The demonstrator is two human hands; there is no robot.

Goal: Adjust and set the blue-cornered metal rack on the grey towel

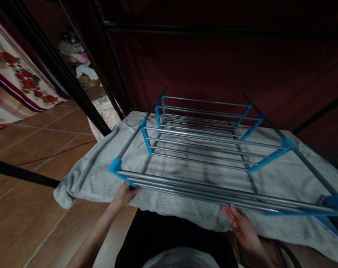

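A tube shoe rack (202, 139) of grey metal rods and blue plastic brackets lies across a grey blanket. Its near row of rods runs close in front of me, angled down to the right. At the near left corner, by a blue bracket, my left hand (125, 194) is closed around the rack's lower edge. Farther right, my right hand (240, 223) is palm up below the near rods. Its fingers are stretched out, with the tips at or just under the lowest rod; whether they bear any weight I cannot tell.
The grey blanket (101, 175) covers a low surface inside a dark metal frame (82, 108). Dark red cloth (208, 67) hangs behind. A dark, purple-edged object (329, 223) sits under the right corner. To the left are floor tiles (46, 149), a cable (57, 153) and a flowered curtain (23, 70).
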